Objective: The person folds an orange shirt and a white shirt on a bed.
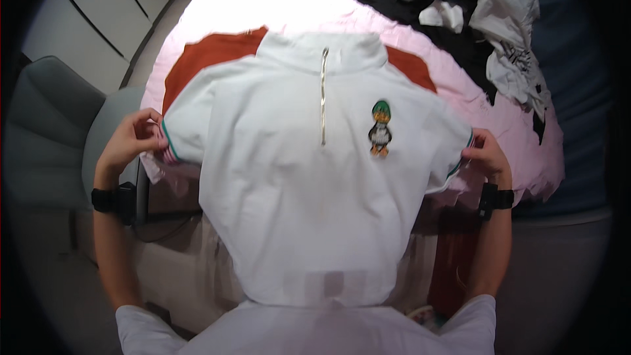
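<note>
A white short-sleeved shirt [276, 151] is spread front side up, its collar at the far end and its lower part reaching over the bed's near edge toward me. It has a zip [323, 102] at the neck and a duck patch [380, 133] on the chest. My left hand [135, 139] pinches the striped cuff of the left-side sleeve between thumb and fingers. At the other side my right hand [484, 152] grips the opposite sleeve's cuff. Beneath the shirt lies a rust-orange garment [213, 54], showing at both shoulders.
The bed has a pink cover [526, 158]. Black, white and blue clothes [453, 16] are heaped at its far right. A grey chair [49, 118] stands at the left, before white cabinets [85, 20]. Dark blue fabric [572, 92] borders the right side.
</note>
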`<state>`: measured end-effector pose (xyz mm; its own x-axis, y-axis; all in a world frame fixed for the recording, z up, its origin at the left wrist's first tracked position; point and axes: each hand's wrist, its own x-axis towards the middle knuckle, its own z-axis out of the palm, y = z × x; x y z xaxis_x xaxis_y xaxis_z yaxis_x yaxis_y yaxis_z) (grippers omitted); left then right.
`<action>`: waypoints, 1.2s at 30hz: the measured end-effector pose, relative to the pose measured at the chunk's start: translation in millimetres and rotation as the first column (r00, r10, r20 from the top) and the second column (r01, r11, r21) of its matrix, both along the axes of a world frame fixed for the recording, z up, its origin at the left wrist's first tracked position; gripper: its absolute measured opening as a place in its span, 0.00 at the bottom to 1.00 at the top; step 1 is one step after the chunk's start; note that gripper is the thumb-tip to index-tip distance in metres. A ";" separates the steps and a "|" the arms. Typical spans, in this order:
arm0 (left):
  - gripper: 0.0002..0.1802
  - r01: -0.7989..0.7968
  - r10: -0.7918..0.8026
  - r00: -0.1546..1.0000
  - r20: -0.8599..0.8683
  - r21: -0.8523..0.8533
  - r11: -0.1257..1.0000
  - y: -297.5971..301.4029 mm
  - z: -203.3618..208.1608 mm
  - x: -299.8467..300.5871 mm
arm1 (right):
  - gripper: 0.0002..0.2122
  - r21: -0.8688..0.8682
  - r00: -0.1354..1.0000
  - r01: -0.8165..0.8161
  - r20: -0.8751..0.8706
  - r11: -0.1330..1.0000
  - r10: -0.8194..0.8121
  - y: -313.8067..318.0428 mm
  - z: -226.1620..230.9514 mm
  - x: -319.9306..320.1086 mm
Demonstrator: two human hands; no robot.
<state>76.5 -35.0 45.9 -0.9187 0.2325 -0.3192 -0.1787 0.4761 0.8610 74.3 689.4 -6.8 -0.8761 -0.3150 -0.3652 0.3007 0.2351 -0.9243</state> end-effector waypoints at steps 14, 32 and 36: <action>0.12 -0.492 0.688 0.708 -0.161 0.585 0.644 3.7 -95.0 75.2 | 0.16 -0.396 0.728 0.615 -0.049 0.682 -0.684 -49.4 -22.8 61.4; 0.16 -0.611 0.603 0.432 -0.670 0.275 0.743 31.0 -52.6 60.4 | 0.14 -0.305 0.493 0.691 -0.463 0.655 -0.736 -72.5 3.7 55.4; 0.14 -0.585 0.521 0.466 -0.716 0.192 0.788 43.7 -25.7 62.7 | 0.12 -0.075 0.496 0.682 -0.683 0.727 -0.536 -81.5 33.7 58.9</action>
